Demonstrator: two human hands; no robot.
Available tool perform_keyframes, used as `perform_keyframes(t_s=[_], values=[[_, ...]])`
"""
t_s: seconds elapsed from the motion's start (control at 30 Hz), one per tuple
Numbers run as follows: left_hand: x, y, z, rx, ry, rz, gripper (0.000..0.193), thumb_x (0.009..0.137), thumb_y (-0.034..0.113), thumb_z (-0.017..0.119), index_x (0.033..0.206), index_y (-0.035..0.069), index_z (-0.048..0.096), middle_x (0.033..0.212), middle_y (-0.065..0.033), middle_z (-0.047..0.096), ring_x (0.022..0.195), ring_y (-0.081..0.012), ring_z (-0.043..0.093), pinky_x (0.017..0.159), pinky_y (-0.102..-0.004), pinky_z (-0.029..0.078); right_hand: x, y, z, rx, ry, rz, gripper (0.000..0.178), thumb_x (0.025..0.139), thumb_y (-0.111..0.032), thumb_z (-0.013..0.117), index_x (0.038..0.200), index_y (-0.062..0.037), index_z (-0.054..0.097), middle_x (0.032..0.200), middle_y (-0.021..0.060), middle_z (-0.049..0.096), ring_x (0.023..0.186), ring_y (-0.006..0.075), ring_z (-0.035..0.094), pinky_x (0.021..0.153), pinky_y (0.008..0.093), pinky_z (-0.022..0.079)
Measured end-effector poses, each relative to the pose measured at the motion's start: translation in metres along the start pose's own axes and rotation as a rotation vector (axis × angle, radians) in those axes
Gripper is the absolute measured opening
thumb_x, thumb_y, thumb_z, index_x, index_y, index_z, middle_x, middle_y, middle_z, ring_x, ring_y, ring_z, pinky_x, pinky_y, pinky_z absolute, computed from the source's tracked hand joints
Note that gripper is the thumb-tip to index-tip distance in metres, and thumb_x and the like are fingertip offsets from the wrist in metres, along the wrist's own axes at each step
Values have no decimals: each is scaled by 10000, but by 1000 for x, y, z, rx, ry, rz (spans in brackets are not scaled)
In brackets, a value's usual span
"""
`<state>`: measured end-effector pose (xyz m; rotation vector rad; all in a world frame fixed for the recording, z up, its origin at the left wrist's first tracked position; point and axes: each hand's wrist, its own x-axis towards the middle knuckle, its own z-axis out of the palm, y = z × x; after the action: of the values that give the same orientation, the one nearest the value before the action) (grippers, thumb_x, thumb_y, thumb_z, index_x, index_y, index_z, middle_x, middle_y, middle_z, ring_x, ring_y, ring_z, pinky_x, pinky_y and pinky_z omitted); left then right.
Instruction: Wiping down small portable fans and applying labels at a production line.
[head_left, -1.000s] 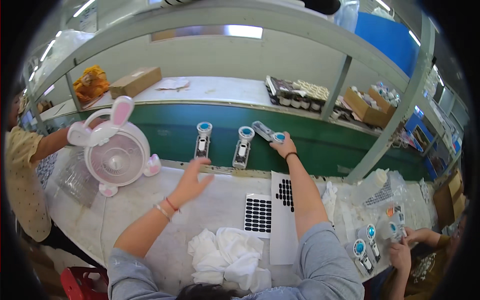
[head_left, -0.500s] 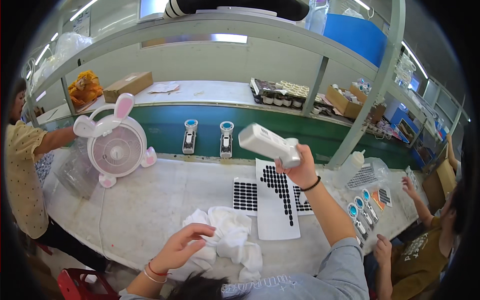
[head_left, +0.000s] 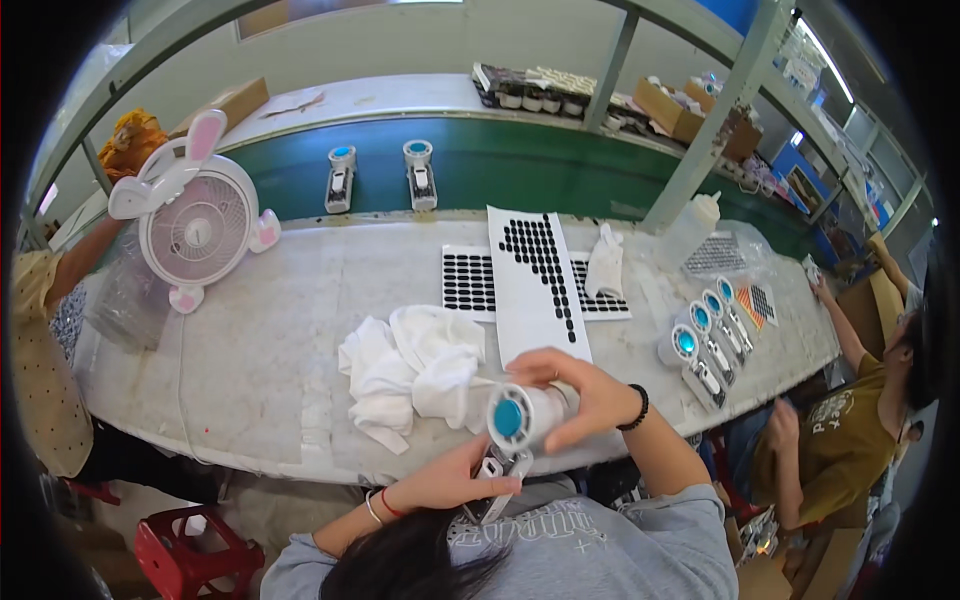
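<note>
A white and silver handheld fan (head_left: 516,418) with a round blue centre is held close in front of me. My left hand (head_left: 450,478) is closed around its handle. My right hand (head_left: 592,395) curves around the side of its round head, thumb and fingers on either side. Just beyond the fan lies a crumpled white cloth (head_left: 425,360). A white sheet with black oval stickers (head_left: 510,310) lies farther off, overlapping another sticker sheet (head_left: 468,280). A small white cloth piece (head_left: 605,262) rests on the right end of that lower sheet.
Two similar fans (head_left: 340,180) stand on the green conveyor belt (head_left: 500,165). Several more line the table (head_left: 270,340) at right, near a white squeeze bottle (head_left: 692,230). A rabbit-eared fan (head_left: 197,232) stands left. Co-workers sit at both sides; a metal post (head_left: 715,150) rises at right.
The fan has come down from above the sticker sheets to in front of me, its blue centre now showing. My left hand, open before, has closed on its handle. The view has tilted downward.
</note>
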<state>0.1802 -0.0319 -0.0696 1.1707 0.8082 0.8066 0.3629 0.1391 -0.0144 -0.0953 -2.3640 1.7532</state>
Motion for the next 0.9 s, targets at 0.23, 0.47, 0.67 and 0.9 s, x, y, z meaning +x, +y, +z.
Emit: perform_keyframes(t_s=[0.23, 0.47, 0.67, 0.9], values=[[6, 0, 8, -664, 341, 129, 459, 961, 104, 478, 1375, 56, 285, 1126, -153, 568, 924, -277, 638, 773, -378, 543, -13, 55, -48, -557, 729, 307, 141, 840, -79, 644, 971, -28, 635, 902, 39, 618, 777, 118, 577, 685, 250, 476], [10, 8, -2, -456, 587, 296, 487, 933, 58, 507, 1371, 56, 293, 1308, -167, 495, 1000, -258, 625, 803, -358, 553, -23, 75, -70, -694, 745, 335, 100, 803, -65, 658, 887, -10, 655, 835, 59, 590, 707, 152, 579, 656, 268, 473], [15, 1, -8, -277, 725, 159, 495, 909, 54, 566, 1335, 49, 312, 1231, -129, 557, 995, -194, 624, 795, -315, 548, -15, 72, -64, -565, 550, 359, 116, 785, -61, 682, 878, 3, 656, 815, 56, 577, 693, 140, 571, 648, 250, 472], [21, -7, -8, -319, 694, 230, 623, 860, -4, 637, 1342, 27, 244, 1189, -94, 529, 1091, -161, 579, 897, -295, 482, -7, 72, -57, -640, 630, 483, 167, 765, -77, 714, 891, 10, 649, 790, 49, 575, 661, 127, 563, 636, 242, 473]])
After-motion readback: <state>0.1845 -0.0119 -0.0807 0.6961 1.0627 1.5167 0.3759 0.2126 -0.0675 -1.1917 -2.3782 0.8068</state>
